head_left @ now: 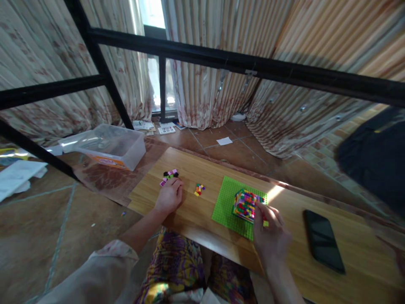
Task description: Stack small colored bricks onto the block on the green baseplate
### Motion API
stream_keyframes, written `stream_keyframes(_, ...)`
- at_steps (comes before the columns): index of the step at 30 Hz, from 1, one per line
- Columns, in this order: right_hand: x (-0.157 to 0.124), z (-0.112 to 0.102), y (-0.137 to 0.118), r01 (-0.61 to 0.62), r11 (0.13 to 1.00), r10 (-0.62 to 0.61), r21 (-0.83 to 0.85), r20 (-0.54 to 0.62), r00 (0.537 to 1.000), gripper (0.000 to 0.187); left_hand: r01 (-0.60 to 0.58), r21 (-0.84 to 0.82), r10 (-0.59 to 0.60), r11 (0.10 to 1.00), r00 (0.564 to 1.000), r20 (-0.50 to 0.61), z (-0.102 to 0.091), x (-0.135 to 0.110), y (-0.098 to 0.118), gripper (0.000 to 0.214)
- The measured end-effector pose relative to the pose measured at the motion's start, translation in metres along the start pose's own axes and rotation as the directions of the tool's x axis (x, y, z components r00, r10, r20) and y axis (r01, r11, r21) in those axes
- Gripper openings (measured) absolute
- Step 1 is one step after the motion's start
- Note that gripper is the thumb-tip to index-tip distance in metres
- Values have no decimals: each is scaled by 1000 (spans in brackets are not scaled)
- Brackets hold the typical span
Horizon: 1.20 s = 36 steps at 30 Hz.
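Fingertips [260, 207] of your right hand [272, 226] are at the right side of the multicoloured brick block [244, 205], overlapping its near right part from where you look. Thumb and forefinger are drawn close together, with a narrow gap at most; you cannot tell whether a small brick is pinched between them, or whether they press on the block itself. Most of the block lies just left of those fingertips, its studded top showing rows of red, yellow, green, blue and other colours. It stands on a green baseplate [221, 207], which spreads under and to the left of your right fingers, and also a little beyond them.

Your left hand [170, 196] rests low, its fingers curled in at the near side of a loose pile of pink, black and green bricks [171, 174]. The pile shows just past your knuckles, partly covered by them; what the fingers hold, if anything, is hidden. A smaller cluster of orange, yellow, red and blue bricks [199, 189] lies to the right of your left fingers, between them and the baseplate, touching neither.

All of this sits on a wooden table [190, 215]. A dark phone [323, 240] lies on it to the right of your right hand, well apart from the fingers. Beyond your left fingers, off to the left, a clear plastic box [134, 152] stands past the table's edge.
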State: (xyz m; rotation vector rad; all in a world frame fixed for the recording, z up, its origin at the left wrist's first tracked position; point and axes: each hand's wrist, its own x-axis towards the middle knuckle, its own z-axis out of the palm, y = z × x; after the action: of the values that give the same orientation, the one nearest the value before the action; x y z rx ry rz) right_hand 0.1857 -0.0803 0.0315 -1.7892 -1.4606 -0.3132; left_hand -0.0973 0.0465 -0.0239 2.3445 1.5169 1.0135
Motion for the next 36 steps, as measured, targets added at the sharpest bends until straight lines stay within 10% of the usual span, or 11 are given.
stream_keyframes(8,-9,50,-59,18,974,-90,226,310,947,28,1,-3,-1,1000,1000,12,1,-1,0,17)
stream_keyframes(21,21,130,-70,100,983,-166,156,504,847,24,21,-25,-20,999,1000,13,0,-2,2,17)
stream_keyframes(28,17,121,-73,33,987,-107,156,496,862,24,23,-33,-23,999,1000,20,0,-2,2,18)
stream_keyframes(36,-2,47,-62,-123,931,-8,343,357,934,27,8,-4,-8,1000,1000,6,0,-1,-1,16)
